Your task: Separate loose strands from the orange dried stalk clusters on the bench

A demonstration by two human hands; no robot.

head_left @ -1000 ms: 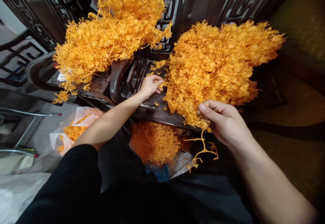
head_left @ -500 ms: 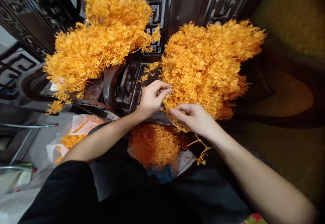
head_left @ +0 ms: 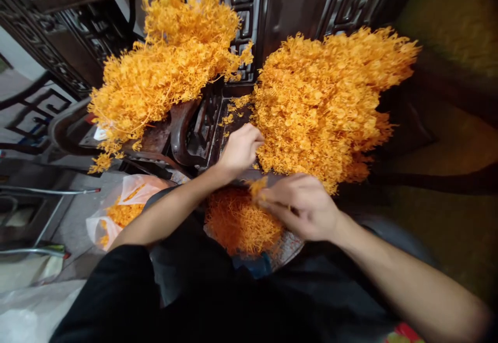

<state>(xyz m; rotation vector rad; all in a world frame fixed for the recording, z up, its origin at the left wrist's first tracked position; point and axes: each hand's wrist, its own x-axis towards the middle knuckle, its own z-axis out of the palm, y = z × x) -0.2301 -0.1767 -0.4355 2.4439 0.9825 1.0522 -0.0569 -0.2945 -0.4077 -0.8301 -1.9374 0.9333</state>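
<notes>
Right hand (head_left: 299,205): fingertips pinch a small orange piece (head_left: 257,186), lower center of the frame. Left hand (head_left: 241,148): fingers curled, beside the large orange cluster (head_left: 322,107), right of center; grip contents cannot be determined.

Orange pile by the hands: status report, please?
Left hand at orange pile's left edge. Right hand pinching small orange piece, blurred. Dark armrest left of left hand.

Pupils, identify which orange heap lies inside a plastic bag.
The small heap on the floor at far left; only it has a pale bag around it.
</notes>
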